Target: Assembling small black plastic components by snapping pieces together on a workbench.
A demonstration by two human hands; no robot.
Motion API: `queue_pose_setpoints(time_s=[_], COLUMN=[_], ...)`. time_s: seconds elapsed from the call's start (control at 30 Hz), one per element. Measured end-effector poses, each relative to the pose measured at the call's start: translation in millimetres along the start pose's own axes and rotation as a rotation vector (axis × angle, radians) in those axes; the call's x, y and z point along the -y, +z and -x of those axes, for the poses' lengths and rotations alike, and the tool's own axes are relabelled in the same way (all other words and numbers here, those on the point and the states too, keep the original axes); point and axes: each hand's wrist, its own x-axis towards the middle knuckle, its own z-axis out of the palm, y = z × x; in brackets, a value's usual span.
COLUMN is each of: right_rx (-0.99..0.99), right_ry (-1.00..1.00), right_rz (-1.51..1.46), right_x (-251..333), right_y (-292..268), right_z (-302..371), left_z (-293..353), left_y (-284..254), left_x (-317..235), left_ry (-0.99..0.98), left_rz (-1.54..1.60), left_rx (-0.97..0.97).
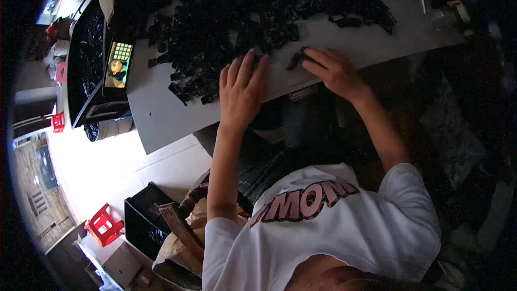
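Note:
A large heap of small black glossy pieces (215,21), perhaps plastic clips, spreads over the grey tabletop (156,113). My left hand (242,89) lies palm down at the near edge of the heap. Its fingers are stretched out and slightly apart, with the tips touching or just over the pieces. To its right, my right hand (336,73) is closed, with thumb and fingertips pinching one small dark curved piece (294,60) just above the tabletop. Dim light hides the exact kind of the pieces.
A phone (118,64) with a lit screen leans at the table's left end, beside a black bin (86,59) of dark pieces. A yellowish tool (459,12) lies at the far right. On the floor side are a black crate (141,213) and a red stool (104,225).

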Motion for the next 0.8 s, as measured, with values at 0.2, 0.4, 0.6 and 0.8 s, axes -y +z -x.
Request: queue_pose_setpoints(time_s=[0.2, 0.4, 0.6, 0.8], right_rx=[-0.279, -0.136, -0.246, -0.078], right_ry=[0.555, 0.654, 0.605, 0.532], right_rz=[0.062, 0.274, 0.244, 0.402], right_x=[-44.5, -96.4, -85.1, -28.5], right_y=[-20.5, -17.2, -12.8, -20.4], right_z=[-12.8, 17.5, 33.6, 9.9], left_z=[-13.3, -17.1, -24.1, -16.3], left_y=[-4.6, 3.4, 10.4, -8.3], left_x=[27.2, 39.2, 35.8, 40.4], left_ry=[0.019, 0.087, 0.102, 0.017], left_rz=[-0.111, -0.149, 0.070, 0.241], left_rx=[0.162, 0.066, -0.064, -0.233])
